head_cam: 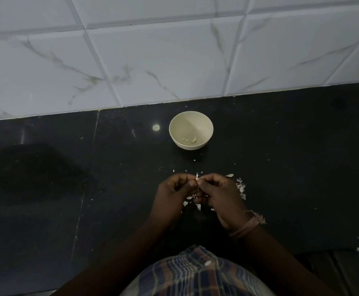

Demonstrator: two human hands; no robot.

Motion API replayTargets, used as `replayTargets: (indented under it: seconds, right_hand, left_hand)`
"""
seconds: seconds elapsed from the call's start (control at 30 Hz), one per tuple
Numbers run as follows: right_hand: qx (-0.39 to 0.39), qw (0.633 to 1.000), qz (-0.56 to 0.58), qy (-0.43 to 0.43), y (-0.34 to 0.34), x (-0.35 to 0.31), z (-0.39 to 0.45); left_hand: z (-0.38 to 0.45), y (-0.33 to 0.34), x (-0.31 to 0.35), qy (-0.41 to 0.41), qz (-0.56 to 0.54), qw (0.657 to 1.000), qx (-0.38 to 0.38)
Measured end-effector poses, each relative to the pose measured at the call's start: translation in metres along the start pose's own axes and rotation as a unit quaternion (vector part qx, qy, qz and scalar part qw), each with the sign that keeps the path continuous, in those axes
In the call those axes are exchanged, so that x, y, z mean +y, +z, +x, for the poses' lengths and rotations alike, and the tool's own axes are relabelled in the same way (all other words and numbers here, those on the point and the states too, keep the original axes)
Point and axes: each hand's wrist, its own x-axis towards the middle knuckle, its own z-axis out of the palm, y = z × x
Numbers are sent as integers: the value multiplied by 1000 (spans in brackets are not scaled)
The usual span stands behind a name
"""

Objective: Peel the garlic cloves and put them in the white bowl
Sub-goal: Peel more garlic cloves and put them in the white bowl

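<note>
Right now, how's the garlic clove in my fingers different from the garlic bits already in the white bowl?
The garlic clove is pinched between the left hand and right hand, above the counter; the garlic bits lie loose inside the white bowl. The clove shows white skin flaring off it; the bits look bare and yellowish. Both are small and pale.

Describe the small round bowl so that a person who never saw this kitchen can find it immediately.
Start at the black stone countertop below the white marble-pattern wall tiles. The small round cream-white bowl stands near the wall edge, beyond the two hands. It is the only vessel there, holding a few pale peeled garlic pieces, while only loose white skins lie around it.
</note>
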Motion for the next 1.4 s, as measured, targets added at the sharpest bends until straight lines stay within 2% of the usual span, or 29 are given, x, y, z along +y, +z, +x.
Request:
replayTargets:
  seconds: [0.17,0.3,0.43,0.53,0.6,0.97,1.2,1.4]
  right_hand:
    - [9,999,41,1,-1,3,2]
    - [54,998,13,-6,-7,7,7]
    - [144,975,-159,-58,-29,16,24]
    - [165,928,-322,-87,-46,24,39]
    - [164,900,-390,-102,-50,29,43]
    - [182,926,-311,-113,-49,40,41]
    - [228,941,-236,-80,-52,37,37]
    - [243,934,-253,-62,-58,33,35]
  left_hand:
    - [-1,5,-1,-64,-159,985,-13]
    - [0,7,1,-81,-197,977,-4]
    - [3,9,-2,-95,-196,976,4]
    - [6,11,-6,-106,-187,977,9]
    - [8,12,-8,-110,-181,977,11]
    - [24,14,-24,-190,-103,976,2]
    - [57,58,-27,-168,64,984,-8]
    - [67,76,-26,-157,138,977,-32]
